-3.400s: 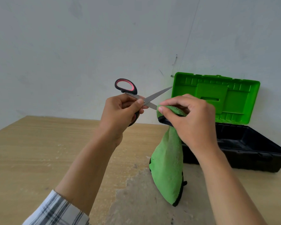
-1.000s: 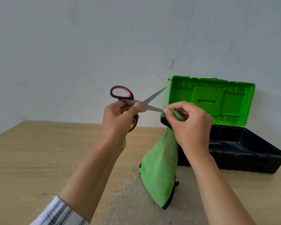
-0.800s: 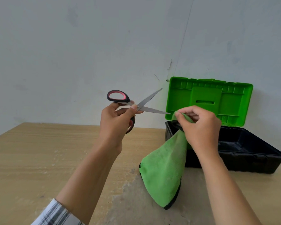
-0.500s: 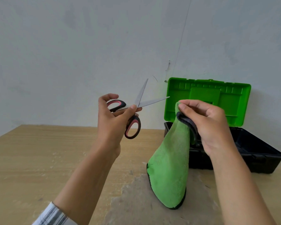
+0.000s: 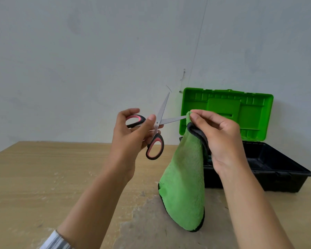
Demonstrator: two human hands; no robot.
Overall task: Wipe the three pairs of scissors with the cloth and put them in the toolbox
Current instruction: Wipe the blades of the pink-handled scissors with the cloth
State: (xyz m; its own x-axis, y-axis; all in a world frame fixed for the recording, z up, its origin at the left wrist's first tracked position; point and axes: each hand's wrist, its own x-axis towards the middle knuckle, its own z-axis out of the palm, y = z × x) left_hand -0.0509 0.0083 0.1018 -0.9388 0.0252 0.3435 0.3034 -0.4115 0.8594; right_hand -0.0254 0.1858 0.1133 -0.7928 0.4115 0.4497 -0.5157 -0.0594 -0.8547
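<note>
My left hand (image 5: pixel 131 135) grips a pair of scissors (image 5: pixel 157 130) with black and pink handles, held up in the air with the blades spread wide. One blade points up, the other points right. My right hand (image 5: pixel 221 137) pinches a green cloth (image 5: pixel 183 180) with a dark grey back, its top fold touching the tip of the right-pointing blade. The cloth hangs down to the table. Behind it stands the toolbox (image 5: pixel 269 169), black base with its green lid (image 5: pixel 226 114) raised. No other scissors are in sight.
A light wooden table (image 5: pixel 43 177) has a worn grey patch (image 5: pixel 151 227) under the cloth. A plain grey-white wall rises right behind the table and the toolbox.
The scissors turned in my left hand and their blades spread wider, one now pointing up. My right hand came off the blade with the cloth, then brought the cloth's top back to the blade tip.
</note>
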